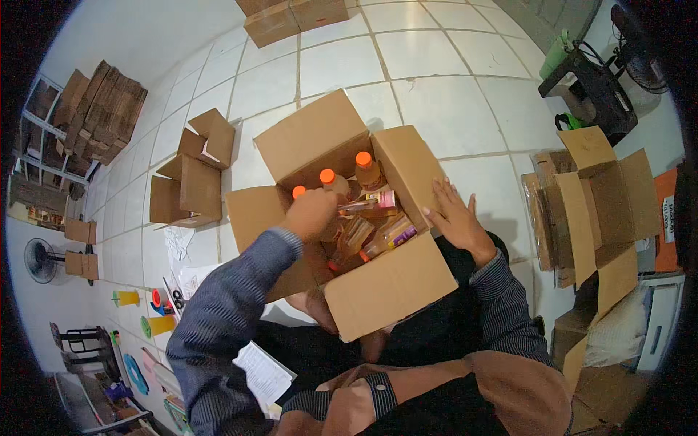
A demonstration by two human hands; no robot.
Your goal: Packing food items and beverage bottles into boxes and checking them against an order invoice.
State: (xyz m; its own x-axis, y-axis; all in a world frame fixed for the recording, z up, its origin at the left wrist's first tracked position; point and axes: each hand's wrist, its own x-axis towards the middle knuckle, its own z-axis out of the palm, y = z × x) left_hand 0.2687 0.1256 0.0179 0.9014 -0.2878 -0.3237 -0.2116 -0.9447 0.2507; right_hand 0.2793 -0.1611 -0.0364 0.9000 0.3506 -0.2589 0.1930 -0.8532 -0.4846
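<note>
An open cardboard box [392,283] with its flaps spread out stands on the tiled floor before me. Inside it are several clear bottles with orange caps; one bottle [369,171] stands upright near the far corner, and a bottle with a purple label [390,237] lies tilted near the close side. My left hand [313,212] reaches into the box with curled fingers, at a bottle with a pink label [376,203]; its grip is partly hidden. My right hand [458,220] rests with spread fingers on the right flap, holding nothing.
Smaller open cartons [199,185] stand left of the box. More open cardboard boxes [611,207] are at the right. Scissors [178,298], a tape dispenser [161,305] and cups with yellow drink [158,326] are on the floor at lower left. Folded papers [264,373] lie near my lap.
</note>
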